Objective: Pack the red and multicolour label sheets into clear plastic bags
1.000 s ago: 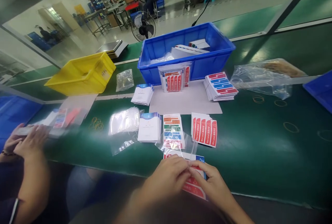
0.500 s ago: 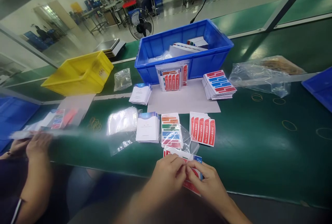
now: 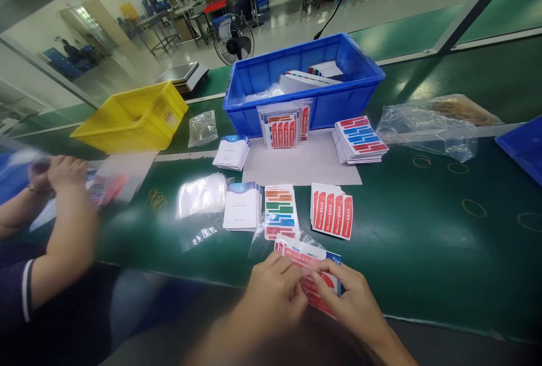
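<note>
Near the table's front edge, my left hand pinches the left side of a clear bag with red and white label sheets in it. On the right, my right hand grips the same bag, its thumb and fingertips on the plastic. A blue-topped paper shows at the bag's right edge. Just beyond lie a stack of coloured stickers, white booklets with blue tops and red level labels. Clear empty bags lie to the left of the booklets.
A blue bin stands at the back, filled packets leaning on it. A yellow bin stands left. More sheets and rubber bands lie right. At the far left, another person's hands are raised.
The bag's loose plastic has moved from above the labels to lower and left, and the bag has shifted slightly right with my hands. The other person's hands have risen.
</note>
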`<action>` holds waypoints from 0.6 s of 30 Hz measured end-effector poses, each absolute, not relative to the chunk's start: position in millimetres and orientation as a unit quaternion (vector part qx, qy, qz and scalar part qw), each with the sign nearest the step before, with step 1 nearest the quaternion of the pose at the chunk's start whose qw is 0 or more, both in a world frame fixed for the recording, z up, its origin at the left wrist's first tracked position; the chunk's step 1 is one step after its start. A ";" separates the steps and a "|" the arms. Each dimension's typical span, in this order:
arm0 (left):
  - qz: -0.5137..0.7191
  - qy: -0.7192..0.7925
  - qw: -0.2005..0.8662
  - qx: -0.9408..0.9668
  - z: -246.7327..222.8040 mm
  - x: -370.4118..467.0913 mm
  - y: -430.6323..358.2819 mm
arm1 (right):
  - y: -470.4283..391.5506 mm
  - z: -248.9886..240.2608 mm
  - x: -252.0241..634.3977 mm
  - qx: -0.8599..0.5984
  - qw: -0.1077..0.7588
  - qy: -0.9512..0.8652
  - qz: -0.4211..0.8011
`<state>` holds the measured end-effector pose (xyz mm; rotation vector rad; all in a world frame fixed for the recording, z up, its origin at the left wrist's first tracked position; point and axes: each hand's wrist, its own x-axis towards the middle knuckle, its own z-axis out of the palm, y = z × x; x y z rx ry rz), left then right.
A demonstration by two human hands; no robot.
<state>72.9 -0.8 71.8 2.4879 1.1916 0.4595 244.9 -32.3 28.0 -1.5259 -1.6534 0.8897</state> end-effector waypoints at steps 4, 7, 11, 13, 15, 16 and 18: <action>0.145 0.424 0.212 0.869 71.0 78.0 -4.4 | -24.4 36.0 249.3 -0.572 0.335 -0.653 0.367; 0.135 0.436 0.236 0.858 67.5 78.6 -2.6 | -24.8 36.5 245.7 -0.560 0.307 -0.659 0.397; 0.178 0.444 0.250 0.842 70.1 71.0 4.2 | -29.1 32.1 247.4 -0.570 0.316 -0.652 0.388; 0.217 0.479 0.241 0.816 75.6 63.7 8.6 | -33.0 27.7 253.1 -0.584 0.330 -0.641 0.373; 0.245 0.512 0.226 0.792 83.1 53.8 12.8 | -39.6 21.3 260.2 -0.597 0.347 -0.622 0.368; 0.259 0.525 0.215 0.782 87.4 47.7 14.4 | -44.2 17.4 263.7 -0.610 0.360 -0.605 0.365; 0.296 0.544 0.181 0.764 97.3 34.0 15.9 | -55.1 7.9 270.2 -0.658 0.408 -0.540 0.330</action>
